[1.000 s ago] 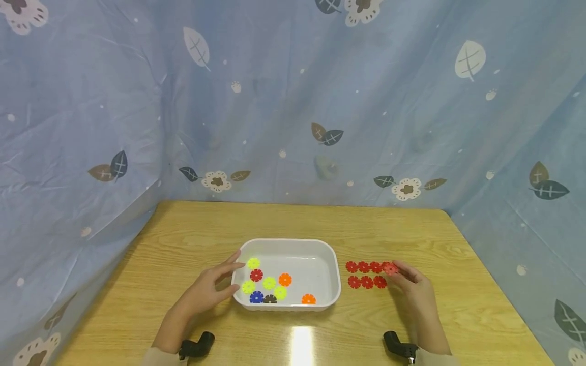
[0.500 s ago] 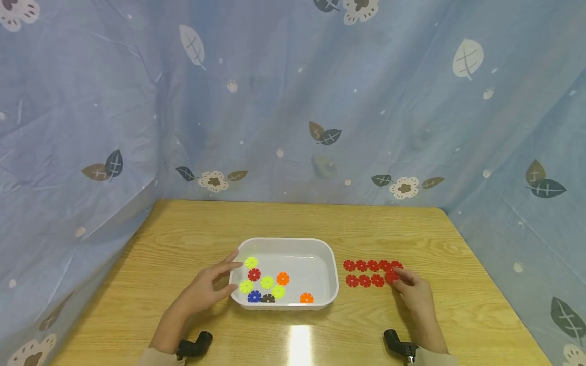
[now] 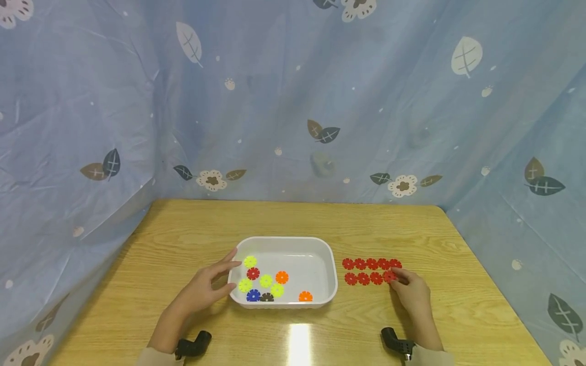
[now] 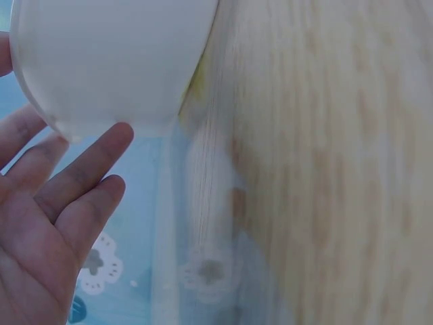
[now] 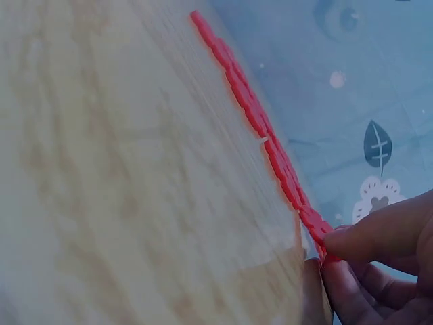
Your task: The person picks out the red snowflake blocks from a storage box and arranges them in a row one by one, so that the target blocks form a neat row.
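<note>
In the head view, my left hand (image 3: 201, 287) rests against the left end of a white plastic tray (image 3: 316, 304), its fingers spread and mostly straight at the rim. The left wrist view shows those fingers against the tray's outer wall (image 4: 115, 61). Notched snowflake discs lie in the tray, among them a dark red disc (image 3: 253, 273) and an orange disc (image 3: 282, 277). To its right, red snowflake discs (image 3: 360, 264) form two rows. My right hand (image 3: 414, 295) pinches a red snowflake disc (image 3: 389, 276) between thumb and finger at the front row's right end.
The tray also holds several yellow discs (image 3: 266, 280), a blue disc (image 3: 253, 295), a black disc (image 3: 267, 297) and another orange disc (image 3: 305, 296). All stand on a wooden table (image 3: 206, 218), with a patterned blue cloth (image 3: 274, 101) behind and beside it.
My right hand has set a red disc at the back row's right end, then moved toward the front row with another disc. My left hand stays at the tray.
</note>
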### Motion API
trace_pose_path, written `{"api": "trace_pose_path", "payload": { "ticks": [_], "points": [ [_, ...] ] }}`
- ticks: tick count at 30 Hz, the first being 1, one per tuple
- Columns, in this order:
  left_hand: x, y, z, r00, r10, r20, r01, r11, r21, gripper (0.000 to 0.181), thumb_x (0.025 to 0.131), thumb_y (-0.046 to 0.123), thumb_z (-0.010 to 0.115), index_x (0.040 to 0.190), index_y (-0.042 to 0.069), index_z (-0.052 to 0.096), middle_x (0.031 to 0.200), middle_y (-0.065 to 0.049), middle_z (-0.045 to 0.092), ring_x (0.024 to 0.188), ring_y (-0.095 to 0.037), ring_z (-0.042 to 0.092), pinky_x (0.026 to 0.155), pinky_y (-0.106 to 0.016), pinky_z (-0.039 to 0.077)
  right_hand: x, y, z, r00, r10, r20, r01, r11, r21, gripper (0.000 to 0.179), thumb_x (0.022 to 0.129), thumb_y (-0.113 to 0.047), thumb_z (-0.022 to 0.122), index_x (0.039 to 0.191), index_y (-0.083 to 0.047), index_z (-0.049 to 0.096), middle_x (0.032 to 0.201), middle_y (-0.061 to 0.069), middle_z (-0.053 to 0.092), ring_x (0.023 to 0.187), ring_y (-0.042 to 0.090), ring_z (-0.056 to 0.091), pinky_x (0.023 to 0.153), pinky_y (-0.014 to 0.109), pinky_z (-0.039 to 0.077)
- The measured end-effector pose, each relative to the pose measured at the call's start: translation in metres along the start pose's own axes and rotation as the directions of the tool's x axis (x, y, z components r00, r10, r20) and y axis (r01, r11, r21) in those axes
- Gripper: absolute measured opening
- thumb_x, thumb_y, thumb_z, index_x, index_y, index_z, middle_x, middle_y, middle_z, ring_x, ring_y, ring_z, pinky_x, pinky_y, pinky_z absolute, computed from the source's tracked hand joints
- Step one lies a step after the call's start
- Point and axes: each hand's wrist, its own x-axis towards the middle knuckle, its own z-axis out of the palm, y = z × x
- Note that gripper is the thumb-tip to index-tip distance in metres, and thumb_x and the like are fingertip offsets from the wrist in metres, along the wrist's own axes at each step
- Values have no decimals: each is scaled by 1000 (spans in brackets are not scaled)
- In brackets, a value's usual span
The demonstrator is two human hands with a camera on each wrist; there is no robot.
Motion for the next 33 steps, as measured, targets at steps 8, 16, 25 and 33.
{"api": "trace_pose_path", "payload": {
  "ticks": [8, 16, 25, 33],
  "points": [
    [0, -1, 0, 1000, -7, 3, 7, 1000, -21, 48, 91, 24, 65, 134, 9, 53, 156, -6, 26, 130, -29, 46, 105, -46, 42, 0, -1, 2, 999, -35, -28, 35, 999, -8, 36, 87, -7, 62, 120, 7, 60, 108, 25, 64, 99, 36, 61, 76, 30, 50],
    [0, -1, 0, 1000, -15, 2, 15, 1000, -6, 48, 90, 23, 66, 134, 9, 54, 155, -8, 27, 131, -29, 45, 106, -45, 42, -2, -1, 1, 992, 15, -124, -8, 998, 58, 33, 91, -10, 58, 121, 4, 60, 112, 24, 64, 97, 25, 61, 64, 10, 45],
    [1, 0, 0, 1000, 10, 2, -10, 1000, -2, 47, 91, 22, 64, 134, 8, 53, 155, -13, 27, 131, -34, 44, 104, -48, 42, -9, -20, -2, 988, -57, -145, 104, 936, 335, 43, 96, -19, 57, 133, 1, 50, 124, 9, 60, 91, -20, 49, 77, -1, 45],
    [0, 2, -1, 1000, 0, 7, 0, 999, -41, 47, 91, 20, 64, 134, 6, 52, 155, -12, 26, 129, -33, 47, 103, -48, 42, -15, -45, 3, 976, -202, -88, 213, 771, 601, 47, 93, -10, 59, 133, 9, 43, 111, -21, 61, 105, -5, 59, 85, 7, 49]
  ]
}}
